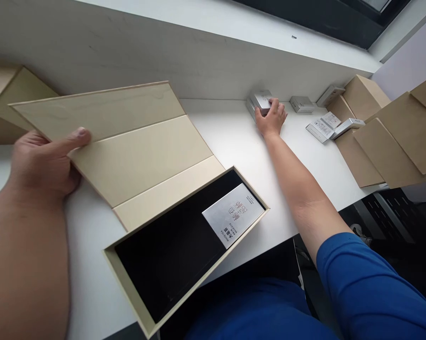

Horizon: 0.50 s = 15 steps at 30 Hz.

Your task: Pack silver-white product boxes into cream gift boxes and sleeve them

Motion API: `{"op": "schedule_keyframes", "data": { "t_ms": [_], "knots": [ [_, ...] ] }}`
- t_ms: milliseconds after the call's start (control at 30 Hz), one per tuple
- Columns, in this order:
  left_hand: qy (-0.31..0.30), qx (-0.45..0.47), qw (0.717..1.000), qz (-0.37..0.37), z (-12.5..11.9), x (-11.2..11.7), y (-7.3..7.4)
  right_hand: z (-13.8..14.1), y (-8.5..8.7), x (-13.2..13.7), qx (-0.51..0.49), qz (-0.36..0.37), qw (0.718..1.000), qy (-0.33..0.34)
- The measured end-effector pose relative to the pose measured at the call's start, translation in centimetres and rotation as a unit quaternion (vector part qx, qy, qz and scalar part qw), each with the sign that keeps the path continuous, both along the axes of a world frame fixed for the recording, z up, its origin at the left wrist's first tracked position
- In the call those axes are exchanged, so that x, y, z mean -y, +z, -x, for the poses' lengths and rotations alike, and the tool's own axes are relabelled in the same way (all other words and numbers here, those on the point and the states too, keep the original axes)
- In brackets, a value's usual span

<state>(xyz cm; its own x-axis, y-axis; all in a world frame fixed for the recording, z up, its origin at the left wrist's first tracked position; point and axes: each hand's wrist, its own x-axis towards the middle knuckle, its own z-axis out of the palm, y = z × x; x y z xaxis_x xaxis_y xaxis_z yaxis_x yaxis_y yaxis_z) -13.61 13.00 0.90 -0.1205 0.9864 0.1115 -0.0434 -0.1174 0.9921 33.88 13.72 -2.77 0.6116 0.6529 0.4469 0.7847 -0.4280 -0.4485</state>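
1. Head view: my left hand (45,160) is spread, thumb pressing the cream lid (110,151) of the open gift box (128,293), with a silver card (232,215) inside.
2. Head view: my right hand (271,118) curls over a small silver carton (260,101), beyond the box on the white surface (227,137).

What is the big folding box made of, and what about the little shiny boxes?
The big folding box looks like thick cardboard with matte cream paper, judging by its stiff flaps and thick edges. Its black lining looks matte, maybe paper. The little silver boxes have a soft metallic sheen, probably coated card, though I can't be sure.
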Motion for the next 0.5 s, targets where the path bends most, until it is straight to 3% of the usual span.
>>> {"op": "schedule_keyframes", "data": {
  "t_ms": [200,500],
  "knots": [
    [0.009,0.021,1.000,0.017,0.1,-0.6,-0.3,-0.1,-0.1,0.3,-0.053,-0.015,0.997,0.053],
    [-0.015,0.032,0.999,-0.008,0.1,-1.1,-0.9,0.2,0.7,2.5,0.007,0.013,0.996,0.085]
  ]
}}
